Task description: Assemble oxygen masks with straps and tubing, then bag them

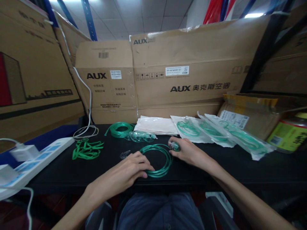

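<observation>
In the head view, the left hand [134, 166] lies palm down over the near left side of the coiled green tubing [159, 174], its fingers close together and touching the loops; whether they pinch the tubing, I cannot tell; the right hand [185, 148] has thumb and fingers clamped on a clear fitting [175, 146], just beside the coil's far right edge; the coil thus lies between the two sets of fingers, flat on the black table [107, 177].

Just beyond the left fingers sits a small clear piece [125, 154]; farther beyond them are a row of clear cups [144, 136] and a second green coil [120, 135]; well to their left lie green straps [87, 149] and a white power strip [45, 158]; beyond the right fingers are white packets [158, 125], and to their right, clear-fronted packs [188, 127] with green tubing inside.
</observation>
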Motion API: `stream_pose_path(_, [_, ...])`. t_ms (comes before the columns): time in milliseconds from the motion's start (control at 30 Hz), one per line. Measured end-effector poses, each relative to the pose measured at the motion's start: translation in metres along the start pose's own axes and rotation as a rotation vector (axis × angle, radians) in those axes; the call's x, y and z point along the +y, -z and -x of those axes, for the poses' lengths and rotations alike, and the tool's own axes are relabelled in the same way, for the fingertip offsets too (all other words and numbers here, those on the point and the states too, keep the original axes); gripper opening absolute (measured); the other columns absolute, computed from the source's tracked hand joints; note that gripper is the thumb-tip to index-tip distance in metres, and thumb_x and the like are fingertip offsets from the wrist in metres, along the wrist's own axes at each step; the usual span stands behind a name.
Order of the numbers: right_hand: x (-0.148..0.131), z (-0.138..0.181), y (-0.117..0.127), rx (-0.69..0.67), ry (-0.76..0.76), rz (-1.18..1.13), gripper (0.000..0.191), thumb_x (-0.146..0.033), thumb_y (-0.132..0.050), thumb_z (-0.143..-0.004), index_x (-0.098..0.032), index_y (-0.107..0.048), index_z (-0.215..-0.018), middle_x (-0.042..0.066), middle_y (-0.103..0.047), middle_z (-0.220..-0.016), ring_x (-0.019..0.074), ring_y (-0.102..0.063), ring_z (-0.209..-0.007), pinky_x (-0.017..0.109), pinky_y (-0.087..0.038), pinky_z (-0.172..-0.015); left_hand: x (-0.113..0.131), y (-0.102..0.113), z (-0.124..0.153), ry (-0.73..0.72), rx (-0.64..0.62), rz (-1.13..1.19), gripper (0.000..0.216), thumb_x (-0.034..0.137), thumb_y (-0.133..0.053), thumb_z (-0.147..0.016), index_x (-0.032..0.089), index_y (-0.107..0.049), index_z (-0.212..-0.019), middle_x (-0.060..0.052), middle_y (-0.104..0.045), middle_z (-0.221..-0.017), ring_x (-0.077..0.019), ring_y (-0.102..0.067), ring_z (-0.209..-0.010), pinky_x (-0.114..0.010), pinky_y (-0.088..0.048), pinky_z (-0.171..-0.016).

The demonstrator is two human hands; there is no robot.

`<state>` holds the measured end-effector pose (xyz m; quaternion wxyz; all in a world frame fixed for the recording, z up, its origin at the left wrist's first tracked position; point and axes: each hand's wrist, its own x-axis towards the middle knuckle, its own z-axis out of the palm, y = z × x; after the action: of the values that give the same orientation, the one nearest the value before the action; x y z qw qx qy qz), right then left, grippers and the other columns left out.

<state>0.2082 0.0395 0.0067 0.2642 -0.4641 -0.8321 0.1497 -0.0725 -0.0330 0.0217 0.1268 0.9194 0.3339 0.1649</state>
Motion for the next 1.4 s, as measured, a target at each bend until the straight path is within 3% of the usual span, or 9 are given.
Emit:
stream_pose_path(133, [0.000,0.000,-0.014,-0.004,0.019,-0.010,0.029,-0.016,-0.061,-0.078,-0.024,-0.067,-0.106,0.003,-0.072,-0.093,0.0235,-0.065,-0.087,0.030,-0.045,-0.076,0.000,-0.004,0.001,-0.016,0.027,-0.008,0.034,0.009,-0.050,-0.099,0.029,-0.067,-0.120,-0.003,-0.068,-0.117,-0.0186,-0.057,-0.110,-0.034,-0.044,-0.102])
stream_pose_path(433, [0.009,-0.001,-0.018,-0.014,0.113,-0.036,0.039,-0.013,-0.058,-0.080,-0.022,-0.066,-0.117,0.005,-0.071,-0.117,0.0246,-0.065,-0.108,0.037,-0.046,-0.097,-0.007,-0.010,0.001,-0.055,0.006,0.018,0.039,0.004,-0.046,-0.098,0.030,-0.070,-0.114,-0.002,-0.065,-0.116,-0.0173,-0.055,-0.107,-0.030,-0.045,-0.095])
stream_pose_path(567, [0.005,0.009,-0.015,-0.027,0.147,-0.025,0.043,-0.009,-0.059,-0.080,-0.022,-0.065,-0.120,0.006,-0.070,-0.121,0.0251,-0.064,-0.114,0.039,-0.046,-0.101,-0.016,-0.020,0.007,0.171,0.222,-0.010,0.026,0.018,-0.050,-0.100,0.026,-0.063,-0.121,-0.004,-0.063,-0.110,-0.0171,-0.061,-0.097,-0.029,-0.048,-0.087])
stream_pose_path(667, [-0.006,0.020,-0.013,-0.020,0.147,0.049,0.043,-0.007,-0.060,-0.082,-0.021,-0.064,-0.123,0.010,-0.068,-0.125,0.0273,-0.064,-0.116,0.041,-0.049,-0.101,-0.014,-0.024,0.008,0.412,0.307,-0.089,0.018,0.031,-0.056,-0.098,0.022,-0.066,-0.110,-0.003,-0.066,-0.095,-0.0195,-0.065,-0.085,-0.031,-0.049,-0.079])
stream_pose_path(800, [-0.021,0.033,-0.019,0.005,0.154,0.173,0.045,-0.006,-0.060,-0.085,-0.017,-0.061,-0.129,0.016,-0.065,-0.127,0.0297,-0.066,-0.115,0.043,-0.054,-0.098,0.001,-0.022,-0.002,0.557,0.267,-0.147,0.028,0.037,-0.051,-0.100,0.019,-0.072,-0.100,-0.006,-0.073,-0.098,-0.0254,-0.069,-0.097,-0.036,-0.048,-0.087])
stream_pose_path(1000, [-0.028,0.042,-0.029,0.054,0.186,0.256,0.052,-0.002,-0.062,-0.083,-0.018,-0.059,-0.133,0.016,-0.067,-0.121,0.0315,-0.068,-0.109,0.046,-0.059,-0.091,0.002,-0.024,-0.022,0.642,0.255,-0.092,0.036,0.039,-0.064,-0.091,0.014,-0.071,-0.116,-0.010,-0.075,-0.105,-0.0279,-0.071,-0.099,-0.035,-0.049,-0.087])
stream_pose_path(1100, [-0.027,0.044,-0.032,0.054,0.206,0.221,0.050,-0.002,-0.062,-0.084,-0.017,-0.059,-0.131,0.015,-0.067,-0.118,0.0296,-0.069,-0.107,0.044,-0.059,-0.092,-0.012,-0.024,-0.028,0.682,0.209,0.070,0.043,0.039,-0.061,-0.092,0.013,-0.066,-0.126,-0.010,-0.072,-0.116,-0.0189,-0.072,-0.068,-0.030,-0.053,-0.074])
stream_pose_path(1167, [-0.027,0.045,-0.033,0.056,0.225,0.189,0.049,-0.003,-0.062,-0.085,-0.018,-0.059,-0.131,0.014,-0.067,-0.117,0.0280,-0.069,-0.106,0.043,-0.058,-0.092,-0.022,-0.023,-0.033,0.717,0.173,0.194,0.048,0.040,-0.060,-0.091,0.013,-0.062,-0.130,-0.009,-0.071,-0.117,-0.0117,-0.065,-0.049,-0.027,-0.052,-0.062])
stream_pose_path(1400, [-0.026,0.045,-0.036,0.087,0.281,0.116,0.044,-0.005,-0.061,-0.085,-0.023,-0.062,-0.125,0.010,-0.069,-0.111,0.0239,-0.069,-0.101,0.035,-0.058,-0.088,-0.049,-0.021,-0.050,0.752,0.104,0.399,0.043,0.042,-0.072,-0.080,0.013,-0.068,-0.112,-0.006,-0.073,-0.103,-0.0064,-0.057,-0.039,-0.020,-0.044,-0.042])
